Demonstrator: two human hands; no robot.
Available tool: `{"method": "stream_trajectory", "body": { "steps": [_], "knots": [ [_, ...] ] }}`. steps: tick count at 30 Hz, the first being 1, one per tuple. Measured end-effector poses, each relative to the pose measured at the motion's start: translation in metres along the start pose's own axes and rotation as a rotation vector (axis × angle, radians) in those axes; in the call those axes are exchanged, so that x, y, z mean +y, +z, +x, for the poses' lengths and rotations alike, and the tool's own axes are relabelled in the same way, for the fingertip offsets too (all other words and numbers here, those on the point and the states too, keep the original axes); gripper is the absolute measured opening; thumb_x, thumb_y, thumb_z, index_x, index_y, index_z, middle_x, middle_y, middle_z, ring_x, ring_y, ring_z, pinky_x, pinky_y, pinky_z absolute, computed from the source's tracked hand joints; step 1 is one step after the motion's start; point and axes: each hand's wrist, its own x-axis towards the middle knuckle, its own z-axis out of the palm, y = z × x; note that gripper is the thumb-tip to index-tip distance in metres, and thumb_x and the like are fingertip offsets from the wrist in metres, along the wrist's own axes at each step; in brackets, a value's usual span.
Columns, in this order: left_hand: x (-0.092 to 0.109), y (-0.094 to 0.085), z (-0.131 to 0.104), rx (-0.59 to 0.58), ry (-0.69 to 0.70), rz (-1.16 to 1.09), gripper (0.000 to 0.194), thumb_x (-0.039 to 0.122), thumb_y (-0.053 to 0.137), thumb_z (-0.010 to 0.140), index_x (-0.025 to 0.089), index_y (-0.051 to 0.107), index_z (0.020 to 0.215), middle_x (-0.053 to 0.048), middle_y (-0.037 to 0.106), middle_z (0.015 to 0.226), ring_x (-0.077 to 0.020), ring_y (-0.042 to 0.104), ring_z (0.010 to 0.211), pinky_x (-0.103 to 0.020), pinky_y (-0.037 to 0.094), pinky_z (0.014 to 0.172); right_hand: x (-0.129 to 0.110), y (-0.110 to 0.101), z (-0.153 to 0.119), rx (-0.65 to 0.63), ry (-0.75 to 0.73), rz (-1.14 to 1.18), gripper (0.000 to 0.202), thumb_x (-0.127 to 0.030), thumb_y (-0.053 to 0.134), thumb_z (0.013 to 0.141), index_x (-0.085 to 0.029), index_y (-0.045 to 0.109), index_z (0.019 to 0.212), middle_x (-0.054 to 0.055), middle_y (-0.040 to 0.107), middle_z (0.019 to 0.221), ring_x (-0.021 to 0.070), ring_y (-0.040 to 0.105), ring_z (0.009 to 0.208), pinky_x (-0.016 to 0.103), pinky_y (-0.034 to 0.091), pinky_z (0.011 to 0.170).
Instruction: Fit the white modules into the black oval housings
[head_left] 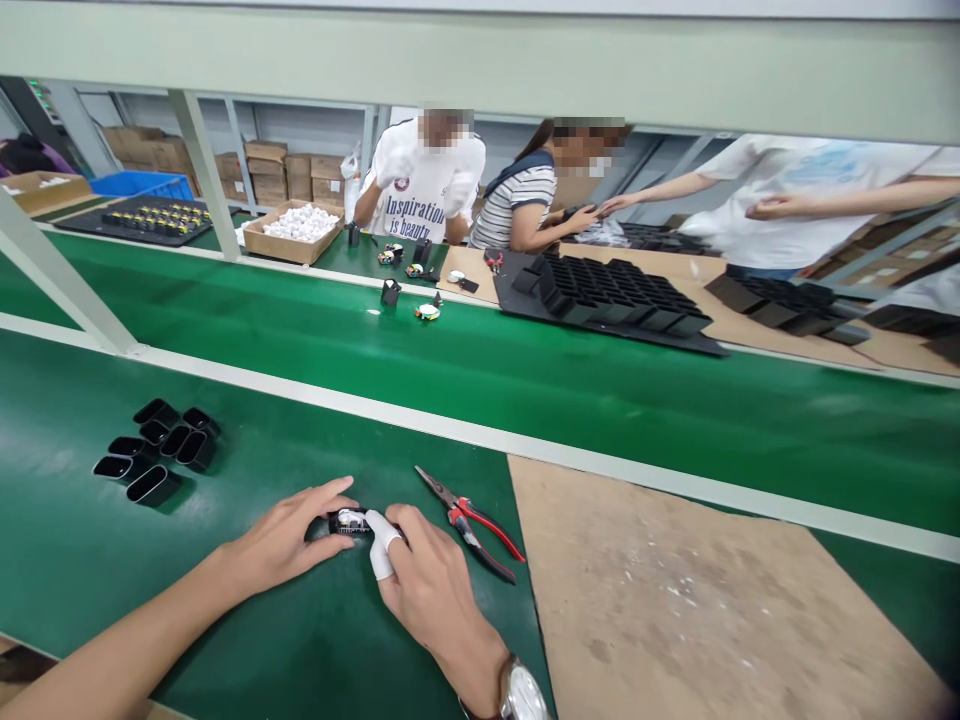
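Note:
A small black housing (pixel 352 521) with white and metallic parts inside lies on the green table between my hands. My left hand (pixel 289 535) grips its left end between thumb and fingers. My right hand (pixel 424 570), with white covers on its thumb or finger and a watch at the wrist, presses at the right end of the same housing. Its fingertips partly hide that end. Just right of my right hand lie red and black long-nose pliers (pixel 469 520).
Several black oval housings (pixel 154 484) stand at the left. A brown board (pixel 720 600) lies at the right. Beyond a white rail (pixel 420 430) runs a green belt (pixel 315 340) with loose parts. Across it are people, a box of white pieces (pixel 292 235) and black housings on a tray (pixel 615 300).

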Motion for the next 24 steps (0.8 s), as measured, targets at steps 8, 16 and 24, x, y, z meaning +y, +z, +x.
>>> {"method": "stream_trajectory", "body": {
  "steps": [8, 16, 24],
  "knots": [
    [0.0011, -0.0005, -0.0004, -0.044, -0.050, -0.045, 0.067, 0.041, 0.061, 0.105, 0.034, 0.028, 0.163, -0.005, 0.073, 0.137, -0.0251, 0.070, 0.126, -0.040, 0.062, 0.103, -0.0027, -0.0004, 0.0009, 0.005, -0.040, 0.005, 0.024, 0.000, 0.045, 0.083, -0.021, 0.057, 0.081, 0.010, 0.060, 0.098, 0.0208, 0.054, 0.078, 0.033, 0.043, 0.058],
    [-0.0019, -0.0004, -0.0020, -0.019, -0.026, -0.024, 0.071, 0.040, 0.062, 0.105, 0.036, 0.024, 0.164, -0.004, 0.073, 0.136, -0.0237, 0.070, 0.126, -0.042, 0.059, 0.107, 0.0027, -0.0040, 0.0003, 0.015, -0.033, -0.007, 0.021, -0.004, 0.049, 0.090, -0.020, 0.059, 0.081, 0.009, 0.059, 0.095, 0.0205, 0.054, 0.078, 0.033, 0.043, 0.060],
    [-0.0019, -0.0043, 0.0055, 0.017, 0.202, 0.016, 0.032, 0.024, 0.061, 0.105, 0.027, 0.061, 0.137, -0.009, 0.075, 0.125, -0.0240, 0.072, 0.114, -0.038, 0.060, 0.099, 0.0007, -0.0076, 0.0031, -0.016, -0.023, -0.050, 0.025, -0.004, 0.047, 0.088, -0.021, 0.056, 0.073, 0.008, 0.058, 0.089, 0.0196, 0.052, 0.072, 0.033, 0.040, 0.056]
  ]
}}
